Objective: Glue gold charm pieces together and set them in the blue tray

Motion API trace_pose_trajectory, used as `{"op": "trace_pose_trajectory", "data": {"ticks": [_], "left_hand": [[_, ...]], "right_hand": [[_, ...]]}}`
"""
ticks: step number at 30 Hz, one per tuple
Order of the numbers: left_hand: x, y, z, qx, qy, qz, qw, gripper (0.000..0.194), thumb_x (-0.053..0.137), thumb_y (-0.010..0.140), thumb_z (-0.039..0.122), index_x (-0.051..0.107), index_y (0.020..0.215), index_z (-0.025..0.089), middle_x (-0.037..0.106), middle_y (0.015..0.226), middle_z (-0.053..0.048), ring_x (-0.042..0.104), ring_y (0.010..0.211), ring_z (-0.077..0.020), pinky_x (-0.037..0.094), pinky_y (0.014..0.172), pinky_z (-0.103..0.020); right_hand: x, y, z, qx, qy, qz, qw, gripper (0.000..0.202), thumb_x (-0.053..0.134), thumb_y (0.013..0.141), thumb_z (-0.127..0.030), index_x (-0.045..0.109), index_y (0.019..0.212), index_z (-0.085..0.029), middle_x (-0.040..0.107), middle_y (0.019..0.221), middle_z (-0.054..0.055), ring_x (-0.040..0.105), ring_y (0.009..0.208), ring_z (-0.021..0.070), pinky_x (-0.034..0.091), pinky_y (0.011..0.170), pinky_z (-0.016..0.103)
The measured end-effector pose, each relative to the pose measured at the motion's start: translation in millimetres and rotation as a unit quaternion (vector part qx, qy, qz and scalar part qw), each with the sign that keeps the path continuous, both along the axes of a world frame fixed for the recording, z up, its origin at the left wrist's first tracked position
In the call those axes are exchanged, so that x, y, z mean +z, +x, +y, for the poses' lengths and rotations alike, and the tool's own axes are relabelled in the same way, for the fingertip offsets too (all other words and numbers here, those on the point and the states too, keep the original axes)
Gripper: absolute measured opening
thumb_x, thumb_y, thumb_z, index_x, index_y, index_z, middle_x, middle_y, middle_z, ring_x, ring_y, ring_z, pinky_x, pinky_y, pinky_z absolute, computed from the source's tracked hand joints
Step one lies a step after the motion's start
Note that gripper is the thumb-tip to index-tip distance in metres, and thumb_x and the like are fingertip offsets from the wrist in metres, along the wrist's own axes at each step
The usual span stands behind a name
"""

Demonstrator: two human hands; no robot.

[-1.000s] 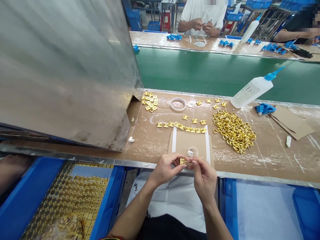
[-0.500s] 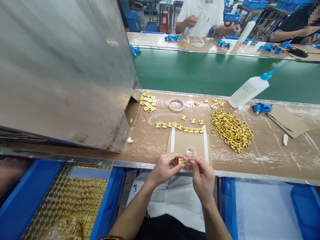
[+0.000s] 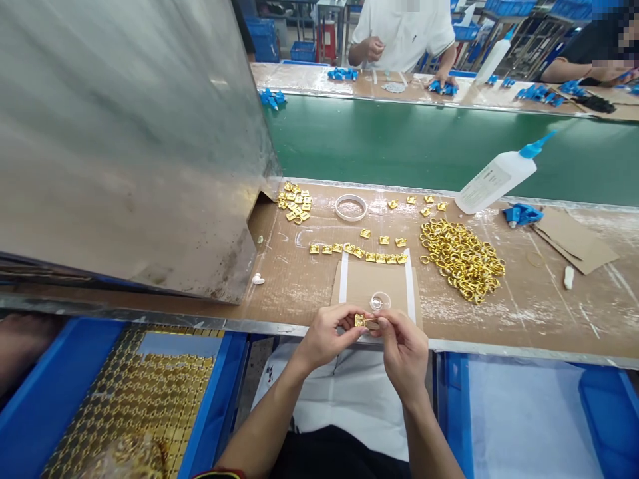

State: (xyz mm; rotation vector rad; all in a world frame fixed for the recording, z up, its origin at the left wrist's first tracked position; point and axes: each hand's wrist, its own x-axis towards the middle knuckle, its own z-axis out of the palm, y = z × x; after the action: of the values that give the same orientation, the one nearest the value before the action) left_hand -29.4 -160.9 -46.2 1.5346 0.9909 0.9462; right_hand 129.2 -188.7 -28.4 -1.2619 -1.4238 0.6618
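My left hand [image 3: 327, 334] is closed on a small square gold piece [image 3: 359, 320], held between thumb and fingers at the table's front edge. Pinched in my right hand [image 3: 405, 346] is a thin stick [image 3: 372, 319], its tip at the gold piece. Just beyond the hands, a small clear round dish [image 3: 380, 301] sits on a cardboard pad [image 3: 359, 279] with white tape strips. Similar gold pieces [image 3: 370, 257] form a row along the pad's far edge. To the right lies a heap of gold rings [image 3: 464, 259].
A large metal housing [image 3: 150, 146] blocks the left. A white bottle with a blue nozzle [image 3: 494, 179] leans at the back right, near a blue clip-like object [image 3: 522, 214]. Beyond runs a green belt [image 3: 399, 136]. Blue trays [image 3: 210, 399] flank my lap. A co-worker [image 3: 399, 40] sits opposite.
My hands stay almost in place, with the stick still at the gold piece. Across the belt, the co-worker's hand has come down onto the blue pieces.
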Motion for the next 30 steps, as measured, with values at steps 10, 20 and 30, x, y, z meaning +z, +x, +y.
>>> {"op": "trace_pose_trajectory", "data": {"ticks": [10, 20, 30], "left_hand": [[-2.1, 0.8, -0.7, 0.0, 0.006, 0.01, 1.0, 0.02, 0.069, 0.086, 0.027, 0.076, 0.101, 0.015, 0.067, 0.072, -0.003, 0.059, 0.062, -0.0129, 0.05, 0.058, -0.021], [-0.9, 0.4, 0.2, -0.003, 0.021, 0.023, 1.0, 0.02, 0.067, 0.087, 0.028, 0.075, 0.101, 0.016, 0.068, 0.073, -0.002, 0.058, 0.061, -0.0126, 0.049, 0.058, -0.021], [0.1, 0.9, -0.3, -0.005, 0.02, 0.024, 1.0, 0.019, 0.065, 0.086, 0.024, 0.075, 0.101, 0.017, 0.07, 0.076, -0.003, 0.059, 0.063, -0.0132, 0.05, 0.059, -0.022]], "right_hand": [[1.2, 1.0, 1.4, 0.003, 0.016, -0.011, 1.0, 0.019, 0.057, 0.098, -0.021, 0.073, 0.087, -0.022, 0.073, 0.077, 0.003, 0.068, 0.055, 0.0146, 0.056, 0.051, 0.024], [-0.2, 2.6, 0.2, 0.005, 0.013, -0.02, 1.0, 0.02, 0.057, 0.099, -0.021, 0.073, 0.087, -0.022, 0.075, 0.082, 0.005, 0.069, 0.056, 0.0146, 0.057, 0.051, 0.024], [-1.3, 3.1, 0.0, 0.004, 0.018, -0.042, 0.999, 0.022, 0.054, 0.099, -0.022, 0.072, 0.087, -0.022, 0.075, 0.079, 0.005, 0.071, 0.064, 0.0176, 0.055, 0.05, 0.025]]}}
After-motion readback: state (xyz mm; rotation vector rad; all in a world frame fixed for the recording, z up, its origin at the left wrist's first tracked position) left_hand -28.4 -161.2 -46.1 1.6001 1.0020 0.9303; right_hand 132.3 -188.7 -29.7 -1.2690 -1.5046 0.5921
